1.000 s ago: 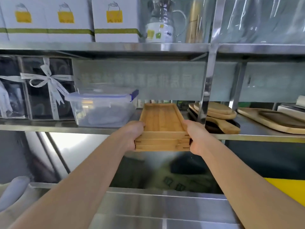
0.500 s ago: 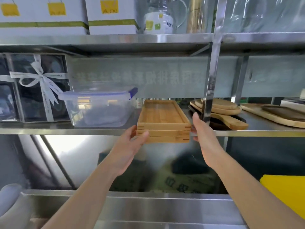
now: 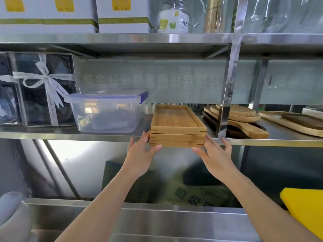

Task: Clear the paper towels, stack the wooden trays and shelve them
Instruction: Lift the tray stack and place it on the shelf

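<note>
Tray stack (image 3: 177,130) on shelf (image 3: 70,136), front edge at shelf lip, directly ahead of both hands. Left hand (image 3: 141,154) spread wide, fingertips at stack's left front corner. Right hand (image 3: 215,154) spread wide, fingers at right front corner. Neither grips. Tub (image 3: 106,112) beyond left hand; boards (image 3: 236,117) beyond right.

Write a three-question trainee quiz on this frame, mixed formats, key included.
1. True or false: the tray stack sits on the same shelf as the clear tub.
2. What stands right of the stack? A) a post B) a white box C) a ribboned box
3. Fill in: both hands are ____, fingertips at the stack's front corners.

Key: 1 true. 2 A. 3 open; the left hand and right hand have no closed grip on the trays.
</note>
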Available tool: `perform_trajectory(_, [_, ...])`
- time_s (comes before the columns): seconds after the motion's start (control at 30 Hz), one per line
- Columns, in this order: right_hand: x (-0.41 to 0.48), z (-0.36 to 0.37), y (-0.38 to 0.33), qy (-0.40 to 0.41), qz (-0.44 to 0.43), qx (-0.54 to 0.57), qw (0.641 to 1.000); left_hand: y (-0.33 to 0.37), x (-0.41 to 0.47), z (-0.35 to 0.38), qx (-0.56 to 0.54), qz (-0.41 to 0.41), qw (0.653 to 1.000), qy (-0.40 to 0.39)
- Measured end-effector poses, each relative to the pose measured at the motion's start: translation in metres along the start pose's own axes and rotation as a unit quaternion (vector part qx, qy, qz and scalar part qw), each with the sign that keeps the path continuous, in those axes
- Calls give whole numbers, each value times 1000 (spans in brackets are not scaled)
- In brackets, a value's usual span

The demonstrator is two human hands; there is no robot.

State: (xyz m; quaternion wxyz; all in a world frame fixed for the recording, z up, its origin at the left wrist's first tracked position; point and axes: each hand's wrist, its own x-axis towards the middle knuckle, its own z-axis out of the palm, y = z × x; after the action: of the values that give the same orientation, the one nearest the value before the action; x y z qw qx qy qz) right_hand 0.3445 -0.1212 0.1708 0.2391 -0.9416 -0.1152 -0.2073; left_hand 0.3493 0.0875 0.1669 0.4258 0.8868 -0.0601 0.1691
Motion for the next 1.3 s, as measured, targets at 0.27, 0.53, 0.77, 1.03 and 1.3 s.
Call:
perform_trajectory(0.27, [33,0,5,-18,21,-28,999,8,29,6,91,18,996,13])
perform_trajectory(0.53, [47,-5,-4,-28,91,-79,992,11,46,14,111,-4,993,35])
perform_trajectory(0.77, [51,-1,-2,-17,95,-104,990,4,57,9,118,-7,992,34])
perform_trajectory(1.03, [48,2,-2,24,71,21,997,7,53,2,1,17,1000,4])
perform_trajectory(1.3, [55,1,0,32,56,129,990,24,51,-9,-136,38,990,-2])
